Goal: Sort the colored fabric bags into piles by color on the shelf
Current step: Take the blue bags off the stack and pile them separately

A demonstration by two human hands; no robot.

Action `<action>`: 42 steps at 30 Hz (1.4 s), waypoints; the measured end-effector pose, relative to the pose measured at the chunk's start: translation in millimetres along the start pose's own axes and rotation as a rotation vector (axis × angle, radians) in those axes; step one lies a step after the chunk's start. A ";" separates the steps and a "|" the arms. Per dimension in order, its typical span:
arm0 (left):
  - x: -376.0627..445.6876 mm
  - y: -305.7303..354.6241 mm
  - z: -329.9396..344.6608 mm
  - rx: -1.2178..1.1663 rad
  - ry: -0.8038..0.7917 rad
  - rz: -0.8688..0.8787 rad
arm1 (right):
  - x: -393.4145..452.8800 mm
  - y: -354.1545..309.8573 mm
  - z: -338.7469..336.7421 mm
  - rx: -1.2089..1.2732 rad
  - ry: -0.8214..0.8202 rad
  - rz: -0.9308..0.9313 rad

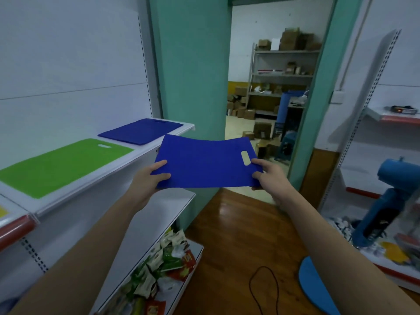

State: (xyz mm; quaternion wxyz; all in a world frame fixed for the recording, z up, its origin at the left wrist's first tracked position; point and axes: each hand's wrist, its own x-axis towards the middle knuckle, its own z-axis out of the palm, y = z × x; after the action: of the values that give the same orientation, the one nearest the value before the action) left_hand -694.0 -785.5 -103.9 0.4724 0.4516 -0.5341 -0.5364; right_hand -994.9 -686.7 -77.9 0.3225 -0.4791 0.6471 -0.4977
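Between both hands | blue bag [204, 162] flat | left hand [150, 178], right hand [268, 176] pinch its ends

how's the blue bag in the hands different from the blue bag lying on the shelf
The held blue bag is in the air, pinched by the left hand and right hand; the shelf blue bag lies on the top shelf. The held one sags; the shelf one lies flat. The held one looks brighter. Both have a cut-out handle.

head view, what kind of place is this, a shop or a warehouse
Likely a small shop: white slotted display shelves, snack packets on a low shelf, and a stockroom with cardboard boxes through the doorway.
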 end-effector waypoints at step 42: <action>250.4 14.3 -68.2 1.005 0.827 -0.314 | 505.6 -77.1 268.3 -0.260 -0.644 -0.415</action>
State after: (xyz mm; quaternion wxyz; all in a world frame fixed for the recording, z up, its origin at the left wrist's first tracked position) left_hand -662.7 -1043.0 -86.1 0.2866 0.8575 -0.4219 -0.0678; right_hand -900.2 -1255.9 -54.0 0.3382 -0.7679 0.4598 -0.2908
